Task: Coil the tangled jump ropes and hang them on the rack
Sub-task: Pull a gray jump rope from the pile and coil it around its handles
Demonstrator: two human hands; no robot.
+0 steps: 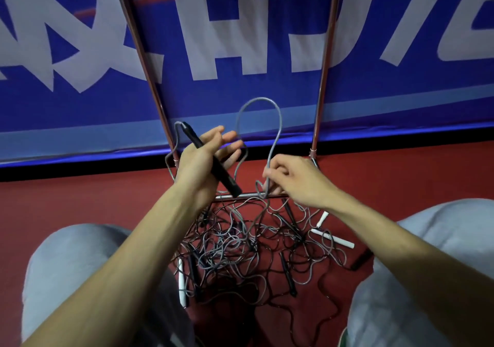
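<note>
Black handle (222, 173): axis upper-L to lower-R, held in L hand (196, 161), fingers spread. R hand (294, 179) pinches grey rope (280, 122). Banner (240, 90) lettering unreadable.

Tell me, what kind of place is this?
Probably a sports hall or gym. The floor is red, a big blue banner with white letters hangs behind a metal rack, and tangled jump ropes lie in a heap on the floor.

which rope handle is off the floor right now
The black handle held in the left hand; the white handles and other black ones lie on the red floor among the tangled ropes.
</note>
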